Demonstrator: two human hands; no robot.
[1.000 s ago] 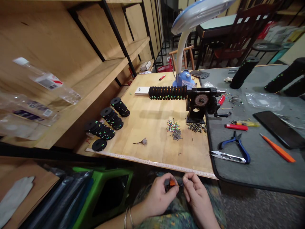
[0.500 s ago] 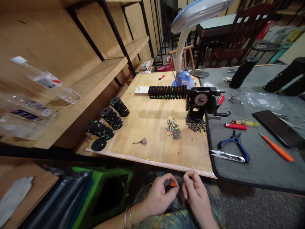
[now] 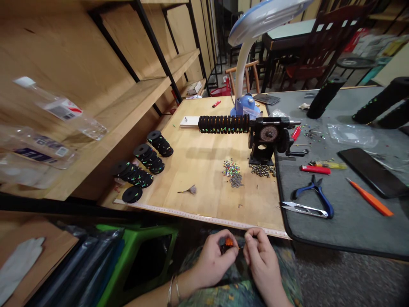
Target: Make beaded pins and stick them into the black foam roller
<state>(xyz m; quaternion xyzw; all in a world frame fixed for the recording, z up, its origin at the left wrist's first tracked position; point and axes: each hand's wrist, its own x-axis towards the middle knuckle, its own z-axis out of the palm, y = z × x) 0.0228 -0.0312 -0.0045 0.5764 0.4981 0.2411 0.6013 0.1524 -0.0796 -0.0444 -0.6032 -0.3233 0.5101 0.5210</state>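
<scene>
My left hand [image 3: 214, 259] is curled around a small black and orange piece [image 3: 228, 242], mostly hidden by the fingers; its kind cannot be made out. Close beside it, my right hand [image 3: 260, 255] is pinched at thumb and forefinger. Whatever lies in that pinch is too fine to name. Both hands are over my lap, just below the table's front edge. On the table beyond them lie a pile of coloured beads [image 3: 230, 167], a heap of small grey metal parts [image 3: 236, 180] and a brush-like tuft [image 3: 189, 190].
A black hand-cranked winder [image 3: 269, 135] carries a row of black foam spools [image 3: 223, 124]. Stacked spools [image 3: 142, 174] stand at left. Blue-handled pliers [image 3: 329, 204], thread snips [image 3: 305, 210], an orange tool [image 3: 369, 197] and a phone [image 3: 372, 171] lie on the grey mat. A desk lamp [image 3: 247, 104] stands behind.
The orange part has turned slightly within my left hand. Both hands otherwise keep nearly the same place, and the things on the table have not moved.
</scene>
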